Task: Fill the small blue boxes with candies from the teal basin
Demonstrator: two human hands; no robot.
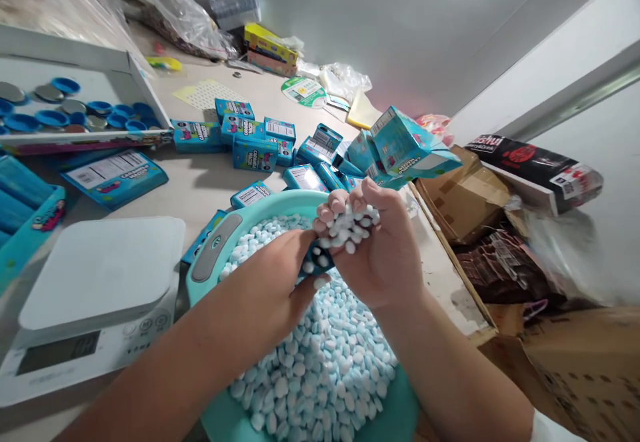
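Note:
A teal plastic basin point(210, 275) in front of me is heaped with small white and pale-blue candies point(320, 362). My right hand point(380, 255) is cupped above it, palm up, fingers curled round a handful of the candies. My left hand point(270, 282) is closed on a small dark-blue container at the right hand's edge, mostly hidden by the fingers; candies sit at its mouth. Both hands touch each other over the basin.
A white kitchen scale point(95, 289) stands left of the basin. Several teal candy boxes point(250, 142) lie scattered behind it, some stacked at the right point(405, 142). A tray of blue lids point(60, 112) sits far left. Cardboard boxes point(465, 195) stand at the right edge.

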